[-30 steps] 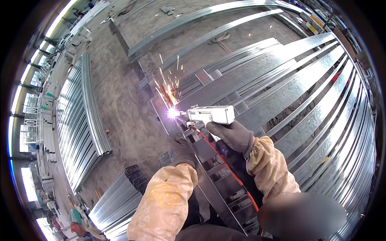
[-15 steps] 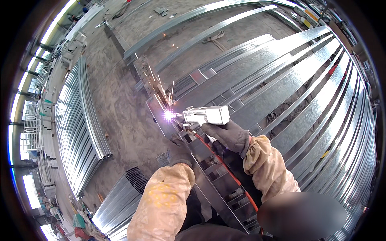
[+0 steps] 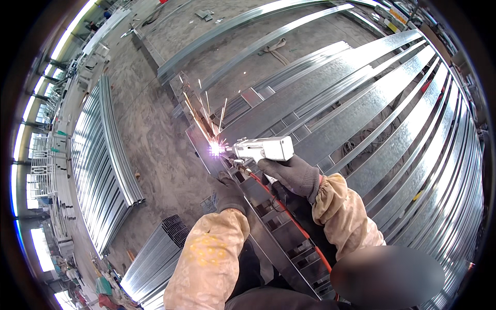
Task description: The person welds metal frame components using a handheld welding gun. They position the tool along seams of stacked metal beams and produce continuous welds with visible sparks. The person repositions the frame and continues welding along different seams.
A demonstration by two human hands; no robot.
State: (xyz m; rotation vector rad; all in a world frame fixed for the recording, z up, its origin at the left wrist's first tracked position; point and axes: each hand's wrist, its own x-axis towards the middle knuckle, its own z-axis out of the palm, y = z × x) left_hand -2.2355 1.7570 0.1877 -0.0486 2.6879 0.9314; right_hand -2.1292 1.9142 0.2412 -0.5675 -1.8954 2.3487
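Observation:
In my gloved right hand (image 3: 292,174) is a white handheld laser welding gun (image 3: 266,149), its grip wrapped by my fingers. The nozzle points left and meets the metal at a bright violet-white glow (image 3: 216,149), from which orange sparks fly up and away. The glare hides the exact contact spot. Just below the glow, my gloved left hand (image 3: 230,192) is closed on the near edge of a steel beam (image 3: 204,150), its fingers partly hidden. A red hose (image 3: 289,217) runs from the gun down along the frame, beside a dark cable.
Long galvanized steel channels (image 3: 372,111) fan out to the right, with gaps between them. Stacked profiles (image 3: 101,160) lie on the concrete floor (image 3: 155,150) at left, and another bundle (image 3: 155,258) sits near my left sleeve. A strap (image 3: 277,50) lies farther away.
The spark spray has changed shape. Both hands and the gun hold nearly the same place, with the glow still at the nozzle; the view has shifted very slightly.

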